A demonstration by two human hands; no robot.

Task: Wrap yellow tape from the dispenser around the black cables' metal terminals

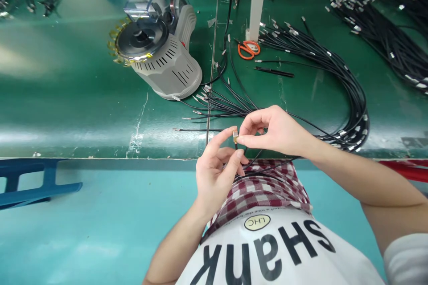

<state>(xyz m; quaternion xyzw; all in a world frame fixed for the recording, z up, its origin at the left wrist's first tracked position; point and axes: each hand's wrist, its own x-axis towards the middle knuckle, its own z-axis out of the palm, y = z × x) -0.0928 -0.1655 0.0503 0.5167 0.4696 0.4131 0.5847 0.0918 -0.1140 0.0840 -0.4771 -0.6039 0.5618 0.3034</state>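
Note:
Both hands meet at the front edge of the green table [83, 111], above my lap. My left hand [217, 167] is closed around a thin black cable, pinching it just below its metal connector tip [235, 135]. My right hand [274, 131] pinches that same tip from the right with thumb and forefinger. The cable runs down from my left hand across my checked apron. Just behind my hands, a fan of black cables [220, 107] with metal ends lies spread on the table.
A grey tape dispenser machine [160, 49] with a clear cover stands at the back left. Orange scissors [249, 49] and a black pen [274, 71] lie beyond the cables. A looped cable bundle [354, 98] curves on the right, with more bundles at the far right. White posts [257, 0] rise from the table.

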